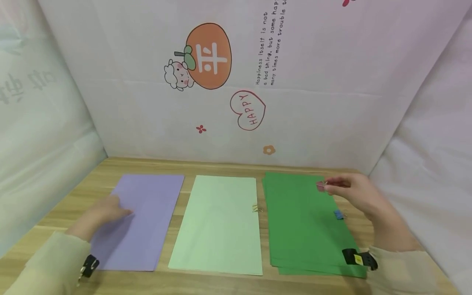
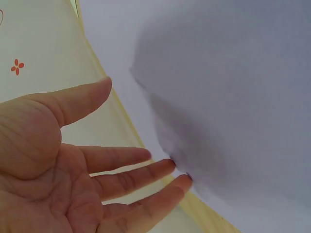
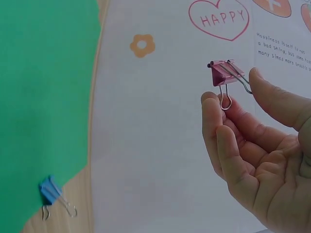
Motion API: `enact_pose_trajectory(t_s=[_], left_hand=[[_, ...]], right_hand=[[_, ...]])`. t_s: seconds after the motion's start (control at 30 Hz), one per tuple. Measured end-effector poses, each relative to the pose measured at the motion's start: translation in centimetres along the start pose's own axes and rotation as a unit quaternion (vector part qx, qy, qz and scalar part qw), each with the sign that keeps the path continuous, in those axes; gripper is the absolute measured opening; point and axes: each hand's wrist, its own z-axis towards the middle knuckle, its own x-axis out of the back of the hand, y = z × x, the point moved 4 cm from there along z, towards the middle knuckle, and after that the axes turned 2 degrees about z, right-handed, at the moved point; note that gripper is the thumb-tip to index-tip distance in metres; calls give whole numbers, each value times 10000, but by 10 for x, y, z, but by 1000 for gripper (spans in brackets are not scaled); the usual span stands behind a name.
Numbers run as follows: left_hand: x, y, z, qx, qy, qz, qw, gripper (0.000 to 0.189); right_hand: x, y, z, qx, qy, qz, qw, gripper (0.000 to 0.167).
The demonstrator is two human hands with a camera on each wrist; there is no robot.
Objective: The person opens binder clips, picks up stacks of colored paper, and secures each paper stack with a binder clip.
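My right hand (image 1: 352, 190) is raised over the far right part of the dark green sheets (image 1: 300, 229). Between its thumb and fingers it pinches a pink binder clip (image 3: 226, 74) by the wire handles. A blue binder clip (image 1: 338, 214) sits on the right edge of the green stack, below this hand. At the left, my left hand (image 1: 107, 209) is over the purple paper (image 1: 151, 229). Its fingers are loosely extended and spread, with the fingertips (image 2: 182, 182) right at the purple surface in the left wrist view. Nothing is gripped in that hand.
Light green paper (image 1: 219, 229) lies between the two other stacks, with a yellow binder clip (image 1: 255, 208) on its right edge. The green sheets are slightly fanned. A white printed cloth (image 1: 147, 123) stands behind the wooden table (image 1: 48, 233), with more cloth at both sides.
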Motion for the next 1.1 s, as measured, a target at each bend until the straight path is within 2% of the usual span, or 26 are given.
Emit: enact_pose_trajectory(t_s=[0.13, 0.3, 0.5, 0.7, 0.83, 1.1], left_hand=[[-2, -5, 0, 227, -185, 96, 9995, 81], [-4, -9, 0, 362, -280, 165, 9988, 83], [-3, -14, 4, 554, -380, 97, 9977, 85], [-2, -19, 5, 937, -436, 19, 9946, 105], [-3, -23, 7, 935, -388, -120, 9948, 120], [3, -16, 9, 1015, -367, -269, 9938, 116]], right_hand=[[-4, -7, 3, -1, -18, 140, 9999, 56], [-8, -13, 5, -44, -28, 136, 9999, 59], [-12, -15, 6, -29, -58, 368, 9993, 55], [-13, -17, 6, -50, -61, 438, 9990, 52], [-11, -17, 5, -71, -49, 421, 9991, 53], [-10, -15, 7, 20, 15, 396, 9992, 51]])
